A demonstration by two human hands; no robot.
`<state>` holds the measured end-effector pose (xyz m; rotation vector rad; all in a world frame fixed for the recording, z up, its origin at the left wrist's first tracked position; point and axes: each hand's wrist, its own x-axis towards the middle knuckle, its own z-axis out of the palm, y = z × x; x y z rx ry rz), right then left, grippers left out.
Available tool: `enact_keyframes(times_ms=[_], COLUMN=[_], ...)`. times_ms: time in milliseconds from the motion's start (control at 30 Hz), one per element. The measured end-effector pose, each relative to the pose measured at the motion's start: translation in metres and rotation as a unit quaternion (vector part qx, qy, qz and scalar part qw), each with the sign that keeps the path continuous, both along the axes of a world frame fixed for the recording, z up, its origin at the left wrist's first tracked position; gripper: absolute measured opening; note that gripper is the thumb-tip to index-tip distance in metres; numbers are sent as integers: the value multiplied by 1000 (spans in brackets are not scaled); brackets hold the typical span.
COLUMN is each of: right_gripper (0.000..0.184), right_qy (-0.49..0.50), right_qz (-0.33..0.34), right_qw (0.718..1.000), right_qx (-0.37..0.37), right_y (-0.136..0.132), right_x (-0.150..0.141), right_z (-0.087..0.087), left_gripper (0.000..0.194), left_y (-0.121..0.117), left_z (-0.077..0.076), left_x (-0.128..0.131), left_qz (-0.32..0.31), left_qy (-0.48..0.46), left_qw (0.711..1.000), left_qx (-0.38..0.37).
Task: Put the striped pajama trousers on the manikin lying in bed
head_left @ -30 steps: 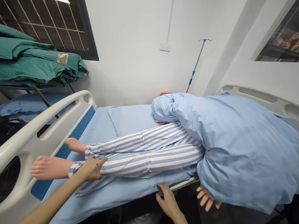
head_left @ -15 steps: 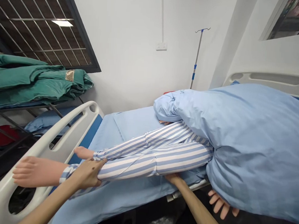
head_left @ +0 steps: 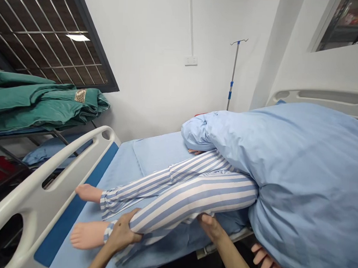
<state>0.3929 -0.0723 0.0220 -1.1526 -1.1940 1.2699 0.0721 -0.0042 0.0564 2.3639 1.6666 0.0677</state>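
A manikin in blue-and-white striped trousers [head_left: 187, 196] lies on a hospital bed, its upper body under a light blue quilt [head_left: 300, 168]. My left hand [head_left: 124, 230] is wrapped round the near shin, just above the ankle. Beneath the near knee, my right hand [head_left: 212, 227] grips the leg from below; its fingers are partly hidden by the cloth. The near knee is slightly bent and raised. The near foot [head_left: 89, 235] rests on the sheet, inside the footboard. Farther back, the other foot [head_left: 88, 193] lies on the bed with that leg nearly straight.
The white footboard [head_left: 72, 156] stands at left, the headboard [head_left: 328, 96] at far right. A manikin hand [head_left: 271, 263] hangs from under the quilt over the bed's near side. Behind are an IV pole [head_left: 234, 69] and a rack with green covers [head_left: 48, 103].
Both my hands have bent the near leg: its knee has risen, and its foot has come off the footboard to the right onto the sheet. The view has shifted slightly.
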Motion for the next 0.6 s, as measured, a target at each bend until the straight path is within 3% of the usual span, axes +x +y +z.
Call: enact_keyframes(times_ms=[67,167,333,433,600], right_gripper=[87,89,86,87,74], right_qy=[77,210,303,294,353], right_qz=[-39,-96,-163,-164,-189], right_qw=[996,973,939,941,916], right_qx=[-1,-3,6,1,-3], right_y=[-1,-1,-1,-2,-4], right_x=[-3,-3,5,7,5], right_z=[17,49,101,113,108], left_gripper=[59,56,53,52,58], left_y=[-7,-13,-11,-10,-8], left_z=[-1,-1,-7,-8,-18], left_x=[24,59,104,114,103], left_qz=[41,54,43,43,19], left_qy=[-69,-154,-245,-259,-299], left_qw=[996,986,968,965,954], left_qx=[-29,-39,-28,-26,-29])
